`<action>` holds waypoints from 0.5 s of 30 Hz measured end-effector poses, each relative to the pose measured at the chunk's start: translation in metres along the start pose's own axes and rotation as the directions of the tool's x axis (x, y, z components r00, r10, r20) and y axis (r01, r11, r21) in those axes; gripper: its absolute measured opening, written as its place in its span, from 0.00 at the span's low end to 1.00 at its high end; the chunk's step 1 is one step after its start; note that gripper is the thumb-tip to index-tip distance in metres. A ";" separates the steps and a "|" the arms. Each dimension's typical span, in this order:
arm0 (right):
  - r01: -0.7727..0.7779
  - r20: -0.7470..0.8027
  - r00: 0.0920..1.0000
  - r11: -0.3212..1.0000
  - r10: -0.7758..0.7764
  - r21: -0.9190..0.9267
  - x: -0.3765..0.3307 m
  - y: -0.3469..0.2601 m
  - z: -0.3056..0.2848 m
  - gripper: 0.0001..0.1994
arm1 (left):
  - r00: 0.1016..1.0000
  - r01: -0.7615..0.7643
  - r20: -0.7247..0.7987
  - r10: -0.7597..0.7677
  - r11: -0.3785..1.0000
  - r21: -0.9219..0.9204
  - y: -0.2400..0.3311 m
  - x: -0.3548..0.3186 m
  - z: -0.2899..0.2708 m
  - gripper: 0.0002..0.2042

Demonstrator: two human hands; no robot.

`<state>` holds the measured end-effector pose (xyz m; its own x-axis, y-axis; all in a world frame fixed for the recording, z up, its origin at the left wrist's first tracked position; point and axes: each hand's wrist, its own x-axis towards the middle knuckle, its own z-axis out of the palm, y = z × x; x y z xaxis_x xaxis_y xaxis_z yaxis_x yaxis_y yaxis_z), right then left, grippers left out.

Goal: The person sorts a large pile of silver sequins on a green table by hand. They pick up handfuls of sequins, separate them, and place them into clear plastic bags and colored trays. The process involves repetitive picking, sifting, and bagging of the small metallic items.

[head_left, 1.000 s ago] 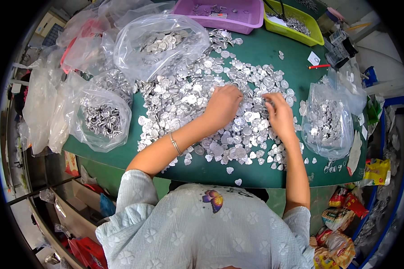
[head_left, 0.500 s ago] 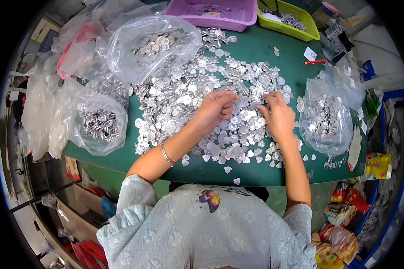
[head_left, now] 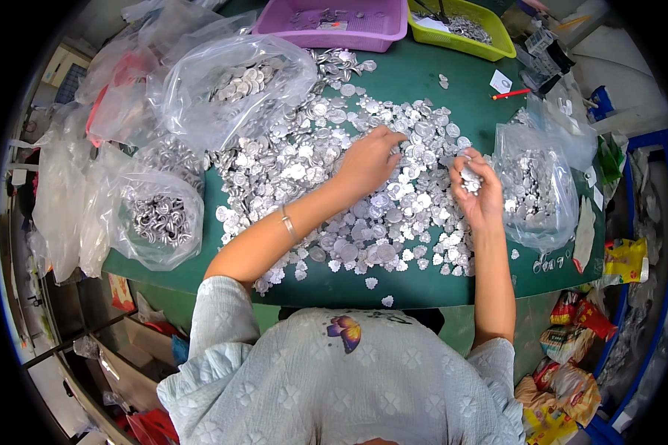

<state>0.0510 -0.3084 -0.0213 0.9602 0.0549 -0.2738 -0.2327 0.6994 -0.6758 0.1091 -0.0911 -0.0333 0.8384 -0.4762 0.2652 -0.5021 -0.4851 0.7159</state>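
A wide heap of small silver metal pieces [head_left: 326, 193], some round like coins and others with scalloped edges, is spread over the green table. My left hand [head_left: 371, 159] reaches over the upper middle of this heap, fingers curled and pointing right. Whatever its fingertips pinch, if anything, is hidden. At the heap's right edge my right hand [head_left: 481, 194] is turned partly palm up. A few silver metal pieces [head_left: 469, 179] lie within its bent fingers. Just to its right stands a clear plastic bag of silver pieces [head_left: 531, 185].
Clear bags of metal parts [head_left: 159, 219] and coin-like discs [head_left: 245, 81] stand on the left. A purple tray [head_left: 330, 33] and a yellow-green tray [head_left: 464, 37] sit at the far edge. A red pen [head_left: 511, 94] lies at the back right; colourful packages [head_left: 571, 334] fill the lower right.
My right hand has moved right, off the heap, and turned up with pieces in its fingers. My left hand has shifted slightly right and farther away over the heap. The whole view has shifted slightly.
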 end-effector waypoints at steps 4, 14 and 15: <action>0.118 0.021 0.979 0.482 -0.201 -0.868 0.017 0.002 -0.001 0.07 | 0.983 0.032 0.169 -0.075 0.970 0.240 0.000 0.007 0.008 0.10; 0.127 0.235 0.914 -0.315 -0.331 -0.940 0.022 0.022 0.017 0.16 | 0.993 0.118 -0.006 -0.120 0.969 0.216 0.000 -0.001 -0.010 0.05; 0.157 0.248 0.907 -0.274 -0.341 -0.949 0.025 0.023 0.011 0.16 | 0.996 0.090 -0.006 -0.090 0.979 0.183 -0.003 -0.001 -0.012 0.05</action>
<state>0.0714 -0.2829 -0.0360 0.9883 -0.0116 0.1519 0.0679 -0.8590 -0.5075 0.1119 -0.0801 -0.0277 0.8815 -0.4264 0.2031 -0.4551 -0.6522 0.6062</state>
